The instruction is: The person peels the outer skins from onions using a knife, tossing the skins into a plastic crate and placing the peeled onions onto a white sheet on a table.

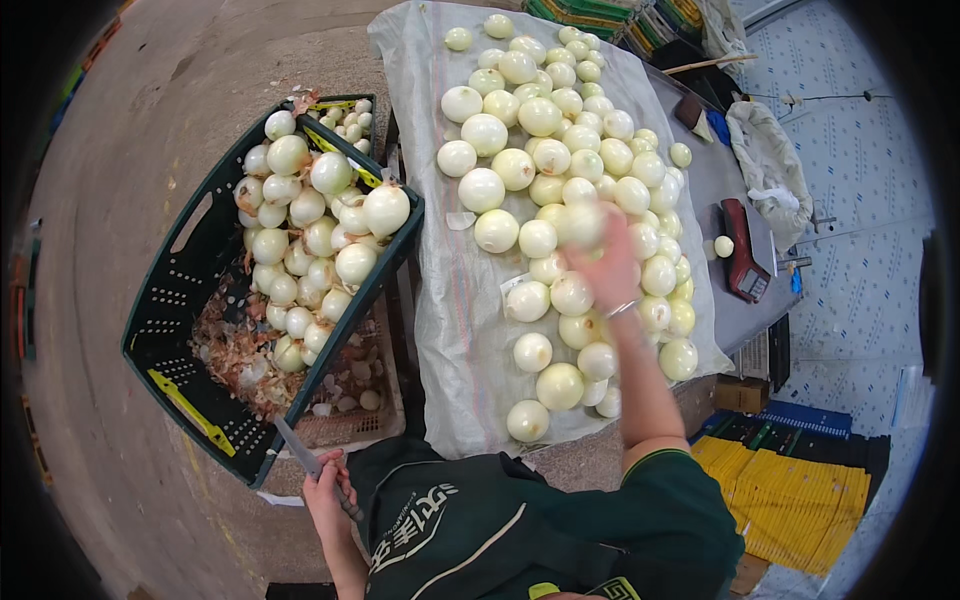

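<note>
My left hand (326, 492) is closed round the handle of a knife (298, 448), whose pale blade points up toward the near corner of a dark green crate (345, 330). Peeled white onions (310, 238) are heaped in that crate, with loose brown skins (240, 345) at its near end. Over the sheet-covered table, my right hand (608, 265) is smeared by motion, its fingers around a whitish onion (584, 226). Many more peeled onions (540, 117) lie spread on the white woven sheet (455, 330) around it.
Behind the green crate stands another crate of small onions (352, 125). A reddish crate (375, 400) with scraps sits beneath. At the table's right are a red scale-like device (743, 252) and a white sack (768, 165). Yellow folded crates (790, 495) are stacked at the lower right.
</note>
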The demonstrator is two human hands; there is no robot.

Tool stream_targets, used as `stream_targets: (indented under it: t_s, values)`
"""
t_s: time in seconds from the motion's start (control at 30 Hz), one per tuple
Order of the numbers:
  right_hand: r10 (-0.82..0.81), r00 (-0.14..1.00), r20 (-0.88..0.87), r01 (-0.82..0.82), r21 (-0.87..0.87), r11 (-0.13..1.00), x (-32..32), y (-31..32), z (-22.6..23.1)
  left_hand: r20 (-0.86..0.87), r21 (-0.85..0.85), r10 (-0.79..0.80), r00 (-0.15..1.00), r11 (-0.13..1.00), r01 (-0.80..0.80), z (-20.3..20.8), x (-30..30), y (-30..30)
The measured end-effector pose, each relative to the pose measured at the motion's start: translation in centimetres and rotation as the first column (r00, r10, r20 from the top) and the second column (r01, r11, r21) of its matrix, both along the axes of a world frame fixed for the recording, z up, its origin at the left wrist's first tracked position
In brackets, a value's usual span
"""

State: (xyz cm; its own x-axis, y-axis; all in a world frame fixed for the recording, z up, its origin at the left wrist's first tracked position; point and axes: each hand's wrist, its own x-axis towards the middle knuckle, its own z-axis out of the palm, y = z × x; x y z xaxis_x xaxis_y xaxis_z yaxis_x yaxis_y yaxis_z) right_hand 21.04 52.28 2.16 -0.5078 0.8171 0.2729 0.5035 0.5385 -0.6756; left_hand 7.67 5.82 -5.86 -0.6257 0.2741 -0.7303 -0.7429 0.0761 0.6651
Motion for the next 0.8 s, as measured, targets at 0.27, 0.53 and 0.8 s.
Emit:
stream_targets:
  t_s: [0.27, 0.53, 0.8]
  values:
    - [-0.575, 0.389, 0.719, 0.53, 0.336, 0.779, 12.5, 18.7, -0.2, 0.034, -0.095, -0.11, 0.993, 0.989, 0.112, 0.4, -1.8, 1.3]
    - [0.898, 0.408, 0.164, -0.811, -0.388, 0.438, -21.7, -15.4, -5.0, -0.016, 0.021, 0.075, 0.997, 0.997, -0.074, -0.7, -3.3, 1.5]
    - [0.49, 0.111, 0.865, -0.987, 0.036, 0.159, -38.5, -19.6, -28.6, -0.077, -0.063, 0.209, 0.975, 0.975, -0.214, -0.7, -4.9, -5.2]
